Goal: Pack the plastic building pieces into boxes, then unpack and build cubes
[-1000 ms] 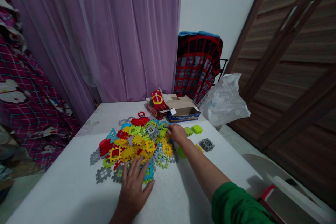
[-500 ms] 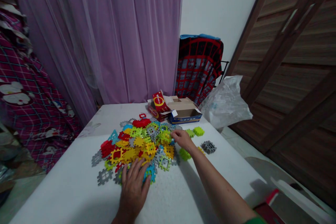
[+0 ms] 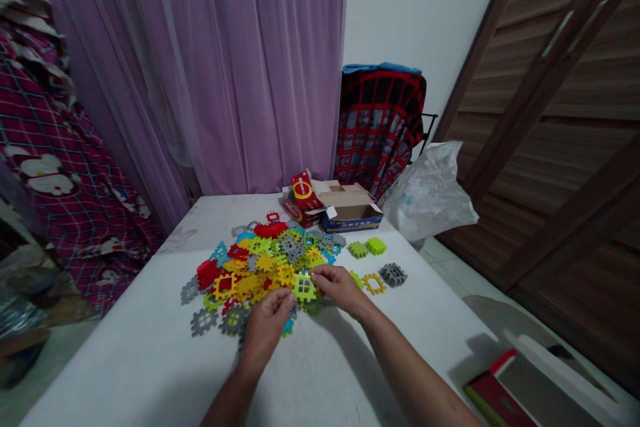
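Note:
Between my hands stands a lime-green window-shaped toothed building piece, tilted up towards me. My right hand pinches its right edge between thumb and fingers. At its left edge is my left hand, raised a little, thumb and fingertips drawn together. Whether those fingertips grip the green piece or something small cannot be made out. Under and behind both hands spreads a heap of flat toothed plastic pieces: yellow pieces, a red piece, grey pieces and blue ones.
Right of the heap lie green pieces, a yellow frame piece and a stack of grey pieces. Red box and blue open box stand at the table's far edge, beside a clear plastic bag.
My right hand has come nearer, bringing the green window piece from the heap. My left hand has lifted from lying spread on the pieces and its fingers have closed beside it.

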`<state>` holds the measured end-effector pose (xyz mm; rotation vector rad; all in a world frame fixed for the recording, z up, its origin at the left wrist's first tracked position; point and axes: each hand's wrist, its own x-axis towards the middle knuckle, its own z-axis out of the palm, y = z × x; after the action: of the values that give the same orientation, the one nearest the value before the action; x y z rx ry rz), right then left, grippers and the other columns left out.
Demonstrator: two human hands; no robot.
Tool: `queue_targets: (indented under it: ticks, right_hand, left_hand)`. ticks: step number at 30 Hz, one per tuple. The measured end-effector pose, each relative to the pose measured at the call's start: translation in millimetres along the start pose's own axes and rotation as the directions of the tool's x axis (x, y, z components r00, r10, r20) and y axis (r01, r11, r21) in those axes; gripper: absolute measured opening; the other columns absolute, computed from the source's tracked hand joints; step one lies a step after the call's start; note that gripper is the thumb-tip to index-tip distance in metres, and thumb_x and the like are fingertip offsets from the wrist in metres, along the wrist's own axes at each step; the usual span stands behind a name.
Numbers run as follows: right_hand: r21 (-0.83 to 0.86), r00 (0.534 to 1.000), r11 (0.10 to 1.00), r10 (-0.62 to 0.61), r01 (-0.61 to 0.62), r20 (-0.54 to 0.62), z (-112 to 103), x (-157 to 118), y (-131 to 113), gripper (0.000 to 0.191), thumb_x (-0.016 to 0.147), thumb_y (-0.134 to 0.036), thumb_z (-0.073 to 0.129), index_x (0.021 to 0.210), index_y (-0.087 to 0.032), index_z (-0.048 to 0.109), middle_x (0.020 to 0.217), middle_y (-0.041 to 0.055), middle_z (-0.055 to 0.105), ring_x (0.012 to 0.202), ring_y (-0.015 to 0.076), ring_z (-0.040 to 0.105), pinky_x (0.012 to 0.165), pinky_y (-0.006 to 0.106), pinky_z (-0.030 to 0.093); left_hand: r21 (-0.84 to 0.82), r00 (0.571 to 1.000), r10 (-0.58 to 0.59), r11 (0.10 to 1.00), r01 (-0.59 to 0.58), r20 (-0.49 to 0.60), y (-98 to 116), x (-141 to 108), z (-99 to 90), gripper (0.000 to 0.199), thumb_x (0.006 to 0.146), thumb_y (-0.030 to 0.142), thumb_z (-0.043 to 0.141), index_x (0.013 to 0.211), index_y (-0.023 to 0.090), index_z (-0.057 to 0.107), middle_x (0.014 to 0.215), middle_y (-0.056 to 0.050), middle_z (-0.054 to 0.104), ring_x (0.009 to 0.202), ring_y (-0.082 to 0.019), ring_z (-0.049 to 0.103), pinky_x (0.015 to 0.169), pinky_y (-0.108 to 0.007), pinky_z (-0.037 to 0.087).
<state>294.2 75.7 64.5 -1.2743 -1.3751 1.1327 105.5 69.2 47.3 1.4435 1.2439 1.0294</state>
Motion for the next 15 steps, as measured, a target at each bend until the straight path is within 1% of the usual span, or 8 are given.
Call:
queue_targets:
  ticks: [4, 6, 8, 11, 13, 15]
  right_hand:
    - [-0.014, 0.998, 1.0, -0.021, 0.02, -0.062, 2.3, -3.5, 3.2, 0.036, 0.072, -0.051, 0.065, 0.085, -0.018, 0.069, 0.062, -0.004, 0.055, 0.055, 0.0095, 0.044, 0.052, 0.022, 0.036]
    - [-0.02, 0.993, 1.0, -0.025, 0.023, -0.115, 4.4, -6.3, 5.2, 0.036, 0.072, -0.049, 0.065, 0.091, -0.018, 0.069, 0.063, -0.0039, 0.055, 0.056, 0.0101, 0.046, 0.052, 0.023, 0.037]
    - [-0.002, 0.989, 1.0, -0.018, 0.018, -0.149, 6.7, -9.0, 8.2, 0.038, 0.072, -0.048, 0.065, 0.097, -0.019, 0.068, 0.06, -0.0051, 0.054, 0.055, 0.0105, 0.047, 0.053, 0.023, 0.039]
    - [0.064, 0.991, 0.998, 0.009, 0.0, -0.134, 7.4, -11.6, 12.8, 0.04, 0.07, -0.047, 0.067, 0.097, -0.018, 0.067, 0.056, -0.0064, 0.051, 0.052, 0.0106, 0.048, 0.053, 0.024, 0.04]
    - [0.076, 0.99, 0.997, 0.003, 0.007, -0.139, 4.6, -12.5, 13.4, 0.039, 0.069, -0.048, 0.067, 0.094, -0.017, 0.068, 0.058, -0.0052, 0.054, 0.054, 0.0108, 0.049, 0.055, 0.024, 0.042]
    - [0.039, 0.991, 0.999, -0.018, 0.023, -0.133, -0.5, -13.5, 10.5, 0.04, 0.07, -0.047, 0.066, 0.095, -0.017, 0.071, 0.064, -0.0029, 0.06, 0.057, 0.0115, 0.052, 0.058, 0.026, 0.045]
  left_hand:
    - [-0.066, 0.995, -0.089, 0.994, 0.092, 0.048, 4.2, 1.6, 1.6, 0.051, 0.059, 0.068, 0.064, 0.071, 0.018, 0.067, 0.068, -0.005, 0.07, 0.055, -0.013, 0.059, 0.051, -0.024, 0.045]
    - [-0.085, 0.99, -0.123, 0.988, 0.128, 0.069, 7.0, -0.3, 2.1, 0.05, 0.057, 0.066, 0.067, 0.07, 0.018, 0.065, 0.068, -0.005, 0.07, 0.053, -0.012, 0.057, 0.048, -0.022, 0.041]
    - [-0.099, 0.986, -0.147, 0.983, 0.154, 0.077, 9.8, -3.7, 4.1, 0.048, 0.058, 0.064, 0.066, 0.073, 0.018, 0.064, 0.07, -0.005, 0.07, 0.053, -0.011, 0.056, 0.046, -0.021, 0.038]
    - [-0.112, 0.983, -0.169, 0.978, 0.176, 0.077, 12.7, -8.7, 8.4, 0.048, 0.06, 0.064, 0.064, 0.075, 0.019, 0.061, 0.072, -0.003, 0.07, 0.054, -0.01, 0.056, 0.045, -0.02, 0.036]
    - [-0.109, 0.982, -0.173, 0.977, 0.181, 0.081, 14.7, -9.9, 9.4, 0.047, 0.059, 0.063, 0.065, 0.075, 0.019, 0.062, 0.071, -0.002, 0.068, 0.056, -0.012, 0.057, 0.045, -0.02, 0.035]
    - [-0.106, 0.983, -0.168, 0.979, 0.175, 0.072, 17.9, -8.8, 7.1, 0.048, 0.058, 0.063, 0.066, 0.078, 0.02, 0.064, 0.073, -0.002, 0.068, 0.06, -0.013, 0.059, 0.045, -0.02, 0.035]
